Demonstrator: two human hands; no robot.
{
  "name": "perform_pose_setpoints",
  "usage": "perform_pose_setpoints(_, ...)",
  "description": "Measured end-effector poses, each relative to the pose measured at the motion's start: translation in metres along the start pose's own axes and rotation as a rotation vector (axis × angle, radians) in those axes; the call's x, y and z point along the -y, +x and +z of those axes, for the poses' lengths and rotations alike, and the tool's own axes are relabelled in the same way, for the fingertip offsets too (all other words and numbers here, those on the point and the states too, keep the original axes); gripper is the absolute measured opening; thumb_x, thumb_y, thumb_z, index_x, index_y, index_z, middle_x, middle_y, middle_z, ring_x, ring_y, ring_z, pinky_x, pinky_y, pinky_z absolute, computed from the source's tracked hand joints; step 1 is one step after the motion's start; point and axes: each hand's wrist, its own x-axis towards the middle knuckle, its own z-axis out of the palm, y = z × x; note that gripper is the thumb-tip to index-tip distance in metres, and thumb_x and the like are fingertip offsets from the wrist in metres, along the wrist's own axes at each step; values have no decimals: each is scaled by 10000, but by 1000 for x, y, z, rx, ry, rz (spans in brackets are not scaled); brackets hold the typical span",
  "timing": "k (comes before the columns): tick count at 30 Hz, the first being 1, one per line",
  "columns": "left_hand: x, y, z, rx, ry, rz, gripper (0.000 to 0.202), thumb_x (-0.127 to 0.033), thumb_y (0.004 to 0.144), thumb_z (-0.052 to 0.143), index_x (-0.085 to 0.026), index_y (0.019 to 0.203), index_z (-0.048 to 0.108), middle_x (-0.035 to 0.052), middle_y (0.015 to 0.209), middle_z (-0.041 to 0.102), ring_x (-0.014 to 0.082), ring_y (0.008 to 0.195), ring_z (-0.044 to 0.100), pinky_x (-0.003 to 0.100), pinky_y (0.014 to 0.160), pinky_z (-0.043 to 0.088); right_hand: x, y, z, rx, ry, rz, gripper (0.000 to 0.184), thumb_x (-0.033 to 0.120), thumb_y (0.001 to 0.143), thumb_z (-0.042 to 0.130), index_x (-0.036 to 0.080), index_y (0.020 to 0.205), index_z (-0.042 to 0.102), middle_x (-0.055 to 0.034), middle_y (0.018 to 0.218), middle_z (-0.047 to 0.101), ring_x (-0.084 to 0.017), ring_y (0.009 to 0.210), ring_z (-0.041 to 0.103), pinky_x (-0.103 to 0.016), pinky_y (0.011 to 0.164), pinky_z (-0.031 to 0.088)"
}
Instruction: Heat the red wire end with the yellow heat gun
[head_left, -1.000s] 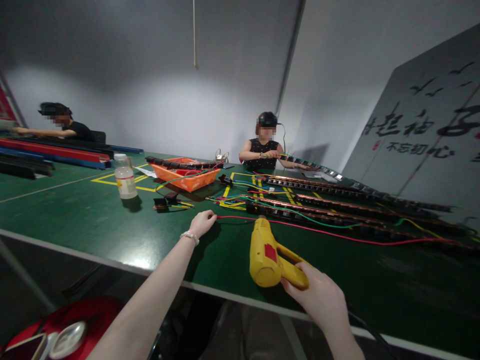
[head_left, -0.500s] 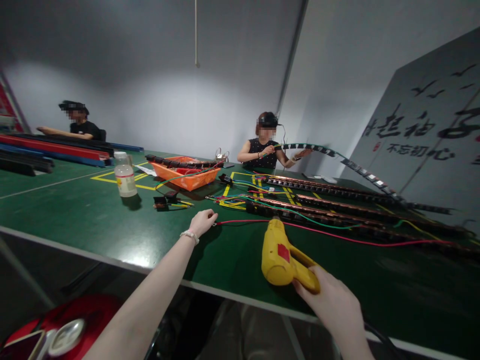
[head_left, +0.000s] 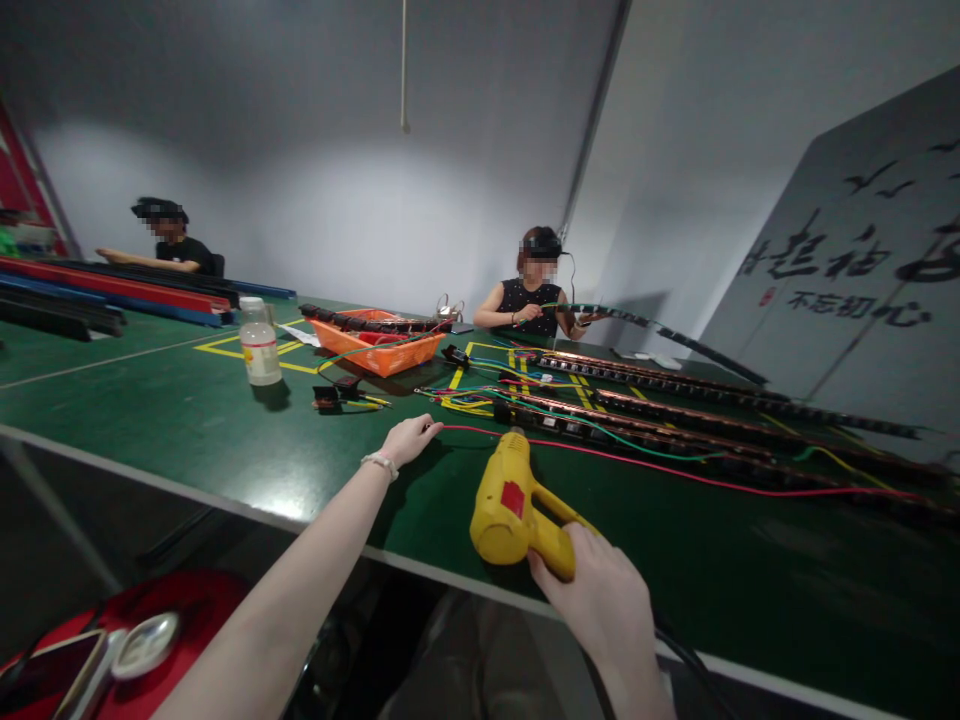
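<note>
My right hand [head_left: 604, 590] is wrapped round the handle of a yellow heat gun [head_left: 504, 505], held low over the near part of the table. Its nozzle points away from me, close to a red wire [head_left: 637, 458]. The wire's left end is pinched in the fingers of my left hand [head_left: 409, 440], which wears a pale wristband. From there the wire runs right across the table. Just beyond it lie long dark strips [head_left: 585, 430] with copper-coloured edges and a bundle of coloured wires [head_left: 469, 402]. The very tip of the red wire is hidden by my fingers.
An orange basket [head_left: 386, 360] holding dark strips stands beyond my left hand. A bottle [head_left: 259, 345] and a small black part with yellow leads [head_left: 349, 397] are to its left. Across the green table [head_left: 187, 440], a co-worker [head_left: 536, 300] handles another strip; another person [head_left: 180, 245] sits far left.
The heat gun has moved left along the red wire, nearer my left hand. My left hand still grips the wire end. The co-worker's strip has dropped lower.
</note>
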Motion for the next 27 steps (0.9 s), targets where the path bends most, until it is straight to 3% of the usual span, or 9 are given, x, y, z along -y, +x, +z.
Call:
perform_pose_setpoints(5, 0, 0, -1, 16, -14, 6, 473, -476, 907, 262, -192, 685, 569, 24, 679, 606, 143, 626, 520, 233, 553, 280, 31, 4, 8, -44, 57, -60, 304, 486, 773, 523, 182, 779, 510, -44, 723, 576, -190, 692, 539, -307, 648, 366)
perform_pose_setpoints(16, 2, 4, 0, -19, -20, -24, 461, -476, 883, 338, -164, 697, 622, 42, 700, 627, 136, 633, 494, 219, 550, 279, 68, 10, 11, -11, 252, -94, 281, 436, 700, 580, 182, 810, 530, -39, 758, 581, -199, 740, 534, -317, 698, 382)
perform_pose_setpoints(21, 8, 6, 0, -26, -56, 0, 472, -467, 883, 325, -149, 686, 613, 39, 686, 617, 139, 653, 493, 217, 546, 276, 73, 12, 10, 34, 332, -87, 265, 419, 685, 592, 183, 793, 537, -34, 764, 589, -200, 763, 544, -314, 725, 385)
perform_pose_setpoints(27, 10, 7, 3, -81, -63, -1, 494, -502, 869, 325, -148, 676, 611, 31, 680, 612, 130, 637, 485, 222, 564, 295, 60, 14, 6, 63, 369, -84, 251, 420, 689, 597, 194, 778, 536, -15, 768, 606, -183, 758, 559, -298, 705, 364)
